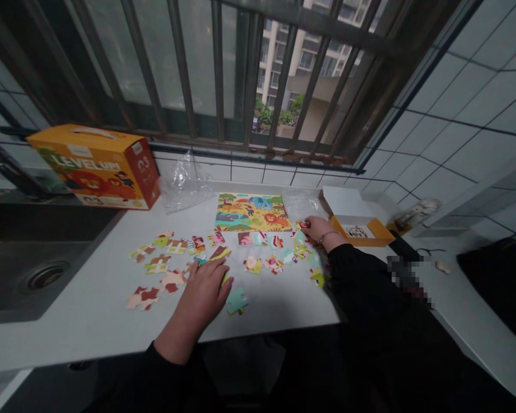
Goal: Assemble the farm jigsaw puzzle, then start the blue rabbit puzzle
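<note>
- In the head view, the step in hand appears to be the handling of loose, brightly printed cardboard jigsaw pieces (172, 280), which lie spread across the near and middle parts of the white countertop (90, 321).
- The left hand (204, 289) is palm down over pieces left of centre, thumb apart from the fingers; whether it grips one, I cannot tell.
- The right hand (318, 228) reaches to a small red-and-green piece (301, 225) beside the right edge of the colourful rectangular animal picture (253, 212); its fingertips are bunched there, but whether they pinch the piece is unclear. The two hands are well apart.
- A teal piece (238, 300) lies just right of the left hand, near the counter's near edge.
- At far left stands a large orange and red cardboard box (98, 166); at far right, an open yellow box with a white lid (372, 232).
- In my judgement, moving a piece calls for a light fingertip pinch, without nudging its close neighbours.
</note>
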Tool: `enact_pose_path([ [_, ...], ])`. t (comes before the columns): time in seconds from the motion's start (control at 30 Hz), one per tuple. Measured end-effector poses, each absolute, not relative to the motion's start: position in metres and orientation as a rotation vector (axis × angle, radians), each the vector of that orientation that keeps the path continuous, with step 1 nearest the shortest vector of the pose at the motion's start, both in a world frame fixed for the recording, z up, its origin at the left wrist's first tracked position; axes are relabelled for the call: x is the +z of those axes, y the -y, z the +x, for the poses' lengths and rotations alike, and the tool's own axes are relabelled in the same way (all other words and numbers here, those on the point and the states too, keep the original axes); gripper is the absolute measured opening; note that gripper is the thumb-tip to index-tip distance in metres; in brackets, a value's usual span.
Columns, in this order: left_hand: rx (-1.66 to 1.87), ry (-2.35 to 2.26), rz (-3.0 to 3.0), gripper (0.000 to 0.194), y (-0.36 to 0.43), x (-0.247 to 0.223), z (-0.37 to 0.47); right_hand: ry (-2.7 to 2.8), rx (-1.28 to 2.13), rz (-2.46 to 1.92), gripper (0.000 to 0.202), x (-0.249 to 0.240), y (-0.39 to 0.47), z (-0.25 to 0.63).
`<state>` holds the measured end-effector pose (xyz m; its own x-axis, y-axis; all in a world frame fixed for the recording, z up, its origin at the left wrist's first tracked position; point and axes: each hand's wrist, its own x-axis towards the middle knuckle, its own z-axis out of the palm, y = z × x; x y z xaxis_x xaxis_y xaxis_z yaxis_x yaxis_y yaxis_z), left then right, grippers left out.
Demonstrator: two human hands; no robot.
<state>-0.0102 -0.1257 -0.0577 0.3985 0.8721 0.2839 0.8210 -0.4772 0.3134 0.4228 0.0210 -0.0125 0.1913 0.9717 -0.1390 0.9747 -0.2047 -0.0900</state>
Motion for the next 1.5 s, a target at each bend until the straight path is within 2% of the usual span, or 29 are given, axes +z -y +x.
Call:
enact_pose_path([
  [0.27,0.599,-1.605,2.538,0.021,0.128,-0.045,-0.006,-1.991,-0.245,2.658,0.017,-0.016,0.003,0.425],
  [0.47,0.573,-1.777,2.502,0.023,0.132,-0.03,-0.004,-2.181,-0.273,2.932,0.029,-0.017,0.064,0.39],
  [0.6,0.632,-1.786,2.502,0.02,0.134,-0.031,-0.003,-2.445,-0.562,2.937,0.061,-0.031,0.126,0.334],
  [0.63,0.645,-1.777,2.505,0.018,0.134,-0.032,-0.003,-2.564,-0.789,2.931,0.065,-0.036,0.14,0.319],
  [0.73,0.684,-1.743,2.514,0.016,0.132,-0.035,-0.003,-2.575,-1.11,2.963,0.055,-0.051,0.174,0.282],
  [0.87,0.765,-1.664,2.522,0.015,0.131,-0.037,-0.004,-2.444,-1.319,3.12,0.047,-0.065,0.183,0.264],
  [1.03,0.761,-1.202,2.662,0.014,0.142,-0.035,0.0,-2.43,-1.221,3.196,0.037,-0.066,0.178,0.267],
  [1.17,0.615,-0.887,2.717,0.025,0.151,-0.036,0.004,-2.37,-1.254,3.281,0.045,-0.061,0.184,0.267],
  [1.3,0.566,-0.998,2.691,0.027,0.15,-0.037,0.005,-2.344,-1.078,3.243,0.044,-0.056,0.189,0.265],
  [1.5,0.613,-1.231,2.651,0.011,0.146,-0.037,0.007,-2.422,-0.887,3.093,0.036,-0.052,0.192,0.265],
])
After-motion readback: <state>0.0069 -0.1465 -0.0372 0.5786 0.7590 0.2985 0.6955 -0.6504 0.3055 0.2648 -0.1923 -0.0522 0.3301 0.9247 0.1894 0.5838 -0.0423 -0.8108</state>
